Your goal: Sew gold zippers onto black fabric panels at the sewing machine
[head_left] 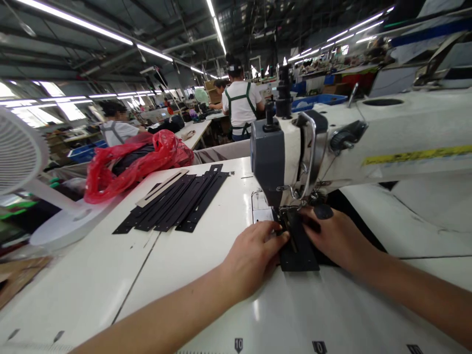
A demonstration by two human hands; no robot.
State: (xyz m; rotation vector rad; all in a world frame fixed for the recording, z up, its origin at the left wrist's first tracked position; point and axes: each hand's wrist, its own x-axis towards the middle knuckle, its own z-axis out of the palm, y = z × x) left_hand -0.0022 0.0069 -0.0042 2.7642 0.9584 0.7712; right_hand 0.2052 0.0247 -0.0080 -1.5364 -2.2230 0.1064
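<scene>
A black slotted strip (299, 259) lies flat beneath the needle area of a sewing machine (268, 157). My left hand (254, 253) is at the strip's left edge, thumb and fingers closed on it near the presser foot. From the right, my right hand (337, 238) has its fingers curled onto the strip's other side; some fingertips are hidden. A dark piece of material (344, 209) extends behind and under my right hand. To the left lies a fanned pile of similar black strips (180, 199), with a beige slotted strip (162, 188) on it.
A red plastic bag (138, 164) with dark contents sits at the table's (199, 290) back left edge. A white fan (70, 211) stands at far left. Beyond, one person (241, 101) has their back to me; another person (118, 125) sits at left. The machine arm spans the right.
</scene>
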